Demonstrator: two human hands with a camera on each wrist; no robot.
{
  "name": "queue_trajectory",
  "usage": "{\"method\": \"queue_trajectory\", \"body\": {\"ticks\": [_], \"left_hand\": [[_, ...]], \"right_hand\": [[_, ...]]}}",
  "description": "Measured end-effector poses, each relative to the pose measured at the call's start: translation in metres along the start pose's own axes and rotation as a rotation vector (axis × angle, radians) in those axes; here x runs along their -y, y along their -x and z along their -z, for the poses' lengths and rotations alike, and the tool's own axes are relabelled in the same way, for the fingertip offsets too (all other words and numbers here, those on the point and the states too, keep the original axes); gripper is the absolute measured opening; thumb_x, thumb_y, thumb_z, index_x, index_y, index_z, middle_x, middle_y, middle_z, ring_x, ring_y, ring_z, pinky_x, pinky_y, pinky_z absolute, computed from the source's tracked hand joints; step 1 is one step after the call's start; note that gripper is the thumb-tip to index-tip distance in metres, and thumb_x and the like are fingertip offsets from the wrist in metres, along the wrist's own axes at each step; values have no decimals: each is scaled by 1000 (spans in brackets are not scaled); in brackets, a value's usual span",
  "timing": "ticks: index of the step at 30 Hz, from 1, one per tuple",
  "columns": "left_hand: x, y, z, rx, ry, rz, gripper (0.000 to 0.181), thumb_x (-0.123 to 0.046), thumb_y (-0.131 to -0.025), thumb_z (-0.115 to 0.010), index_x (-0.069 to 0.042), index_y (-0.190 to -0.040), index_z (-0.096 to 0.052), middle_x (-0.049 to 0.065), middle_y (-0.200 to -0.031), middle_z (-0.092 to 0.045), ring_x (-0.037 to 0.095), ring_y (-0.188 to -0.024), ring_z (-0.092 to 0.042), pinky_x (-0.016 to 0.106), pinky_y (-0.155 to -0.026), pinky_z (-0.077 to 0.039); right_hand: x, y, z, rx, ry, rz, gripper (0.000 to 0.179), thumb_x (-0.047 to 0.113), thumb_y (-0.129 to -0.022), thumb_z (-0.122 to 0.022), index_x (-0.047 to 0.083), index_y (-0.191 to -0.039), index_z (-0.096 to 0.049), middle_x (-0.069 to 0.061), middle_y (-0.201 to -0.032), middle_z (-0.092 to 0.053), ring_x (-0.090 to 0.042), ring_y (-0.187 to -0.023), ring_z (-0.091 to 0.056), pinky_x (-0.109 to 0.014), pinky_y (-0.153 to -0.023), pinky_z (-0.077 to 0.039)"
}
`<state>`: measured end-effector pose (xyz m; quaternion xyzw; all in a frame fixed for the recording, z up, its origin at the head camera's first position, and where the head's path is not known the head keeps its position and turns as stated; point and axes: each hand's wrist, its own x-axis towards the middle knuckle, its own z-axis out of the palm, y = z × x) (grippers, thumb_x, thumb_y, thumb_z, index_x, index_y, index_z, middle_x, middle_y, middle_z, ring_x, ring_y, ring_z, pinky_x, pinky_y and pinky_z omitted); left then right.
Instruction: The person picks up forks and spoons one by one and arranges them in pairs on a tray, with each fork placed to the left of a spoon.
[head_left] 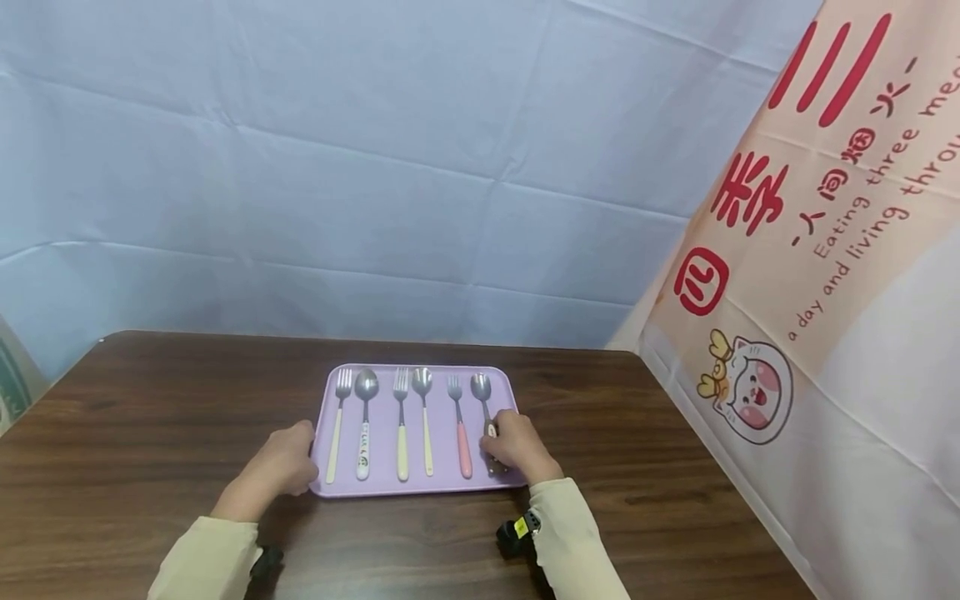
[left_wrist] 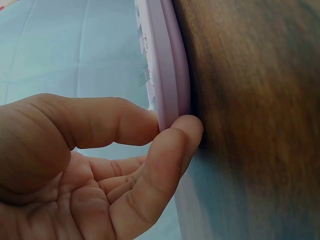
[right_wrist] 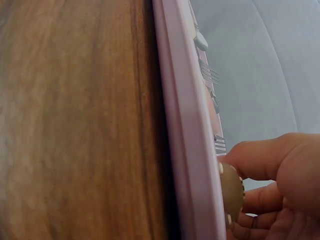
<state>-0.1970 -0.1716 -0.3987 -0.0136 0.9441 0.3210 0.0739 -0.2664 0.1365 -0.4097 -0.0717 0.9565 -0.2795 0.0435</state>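
A lilac tray (head_left: pixel 442 417) lies on the table with forks and spoons side by side on it. At its left edge my left hand (head_left: pixel 288 458) pinches the rim, thumb above and index finger beneath, as the left wrist view shows. My right hand (head_left: pixel 519 446) grips the brown handle of the rightmost spoon (head_left: pixel 481 386); light dots show on that handle (right_wrist: pixel 232 195) in the right wrist view. Left of it lies a pink-handled fork (head_left: pixel 464 450). A cream-handled spoon (head_left: pixel 427 442), a yellow-handled fork (head_left: pixel 402 454), a white patterned spoon (head_left: pixel 363 450) and a cream fork (head_left: pixel 334 442) follow leftward.
The dark wooden table (head_left: pixel 150 400) extends on both sides of the tray. Behind it hangs a pale blue cloth (head_left: pixel 337 167). A printed banner (head_left: pixel 847 333) with red characters and a cartoon face hangs along the right side.
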Motion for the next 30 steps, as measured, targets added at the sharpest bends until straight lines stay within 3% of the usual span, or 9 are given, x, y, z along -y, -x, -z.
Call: {"method": "queue_trajectory", "body": {"ticks": [15,25,28,30], "left_hand": [[3,2,0,-14,27,-9,25,10,-67,-55,9,-90,-46,11,-65,-50,19,-51,-53,30,-45,-46],[5,4,3,-9,37,15,32,9,-68,-57,14,-98,-46,13,-67,-51,20,-51,-54,31,-46,-46],[7,6,1,-46,1,-19,34,4,-70,-59,14,-101,-48,14,-71,-53,21,-55,-53,34,-49,-46],[7,9,-2,-105,-39,-81,28,-2,-73,-62,9,-97,-52,11,-69,-52,21,-56,-50,35,-50,-44]], "right_hand": [[2,-3,-1,22,-50,-32,10,7,-81,-61,1,-77,-53,-9,-61,-52,-17,-49,-53,-29,-42,-46],[1,-4,-2,8,-65,9,11,8,-78,-62,-1,-78,-56,-8,-61,-52,-16,-49,-53,-28,-43,-46],[-4,5,-2,-26,-58,37,17,9,-78,-65,-4,-87,-58,-8,-67,-53,-17,-56,-53,-29,-49,-47],[-8,16,-2,-83,-21,89,24,8,-77,-66,-7,-94,-59,-9,-73,-52,-18,-62,-51,-31,-54,-46]]}}
